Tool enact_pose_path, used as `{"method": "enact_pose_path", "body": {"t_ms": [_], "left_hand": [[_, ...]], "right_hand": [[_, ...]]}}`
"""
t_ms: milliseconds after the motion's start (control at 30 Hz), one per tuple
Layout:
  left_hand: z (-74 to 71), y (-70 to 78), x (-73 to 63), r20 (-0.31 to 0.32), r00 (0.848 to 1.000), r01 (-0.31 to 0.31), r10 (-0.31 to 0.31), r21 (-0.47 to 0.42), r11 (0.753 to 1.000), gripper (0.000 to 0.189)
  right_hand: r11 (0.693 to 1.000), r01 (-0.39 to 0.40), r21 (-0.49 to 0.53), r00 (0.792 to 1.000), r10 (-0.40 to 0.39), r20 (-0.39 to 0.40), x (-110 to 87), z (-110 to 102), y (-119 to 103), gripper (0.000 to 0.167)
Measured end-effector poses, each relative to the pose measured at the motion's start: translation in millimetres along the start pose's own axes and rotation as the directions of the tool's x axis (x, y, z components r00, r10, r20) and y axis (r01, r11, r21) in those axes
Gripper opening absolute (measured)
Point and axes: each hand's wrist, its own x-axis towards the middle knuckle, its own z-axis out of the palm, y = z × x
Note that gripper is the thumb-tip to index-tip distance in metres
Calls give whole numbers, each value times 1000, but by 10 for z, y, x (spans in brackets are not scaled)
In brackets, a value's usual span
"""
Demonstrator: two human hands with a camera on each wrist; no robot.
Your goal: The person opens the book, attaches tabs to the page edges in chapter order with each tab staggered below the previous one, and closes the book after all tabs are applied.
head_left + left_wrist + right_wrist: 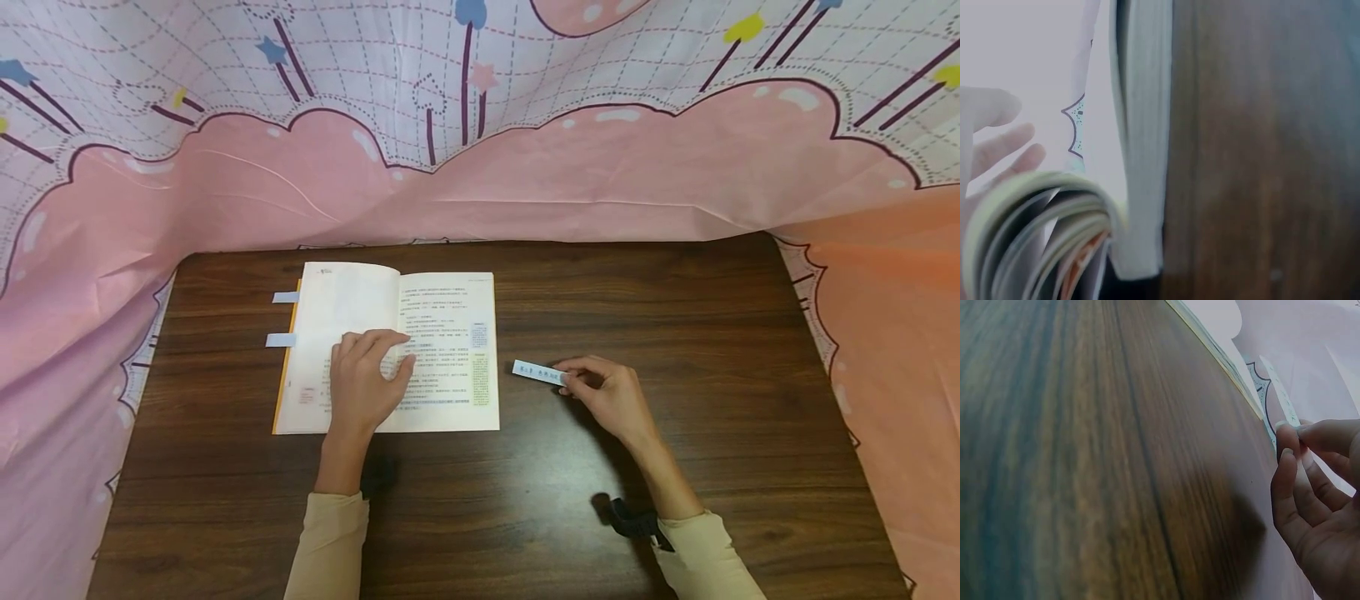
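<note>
An open book point(442, 392) lies on the table, printed text on its right page and the upper part of its left page blank. Over the lower middle of the book, across the inner margin, is my left hand point(366, 379), its thumb and fingers apart on the pages. In the left wrist view, curved pages point(1041, 194) hide part of that hand. My right hand point(611, 396) pinches one end of a pale blue paper strip point(536, 372) with handwriting on it, between thumb and fingers. The strip's free end points left, just right of the book's edge.
Two pale blue tabs, an upper tab point(286, 297) and a lower tab point(281, 340), stick out from the book's left edge. The dark wooden table point(480, 517) is bordered by a pink patterned cloth point(525, 179) behind and at both sides.
</note>
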Motion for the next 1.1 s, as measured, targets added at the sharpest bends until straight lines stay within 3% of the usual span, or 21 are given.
{"method": "enact_pose_path", "body": {"t_ms": [233,533,833,1000,1100], "left_hand": [[-20,1,11,-8,1000,-25,25,11,1000,28],[-44,22,30,37,999,1,-5,88,996,32],[-5,85,-7,127,991,35,-49,108,994,31],[0,113,-15,121,992,32,-45,112,993,30],[5,128,-18,118,992,27,-39,105,994,31]], "right_hand": [[999,-4,41,1000,4,-2,39,39,-22,17],[995,-33,90,999,30,26,169,72,-77,15],[991,-63,115,996,56,62,230,109,-225,14],[992,-67,106,995,59,74,205,82,-440,14],[990,-77,121,995,67,80,204,102,-386,14]]}}
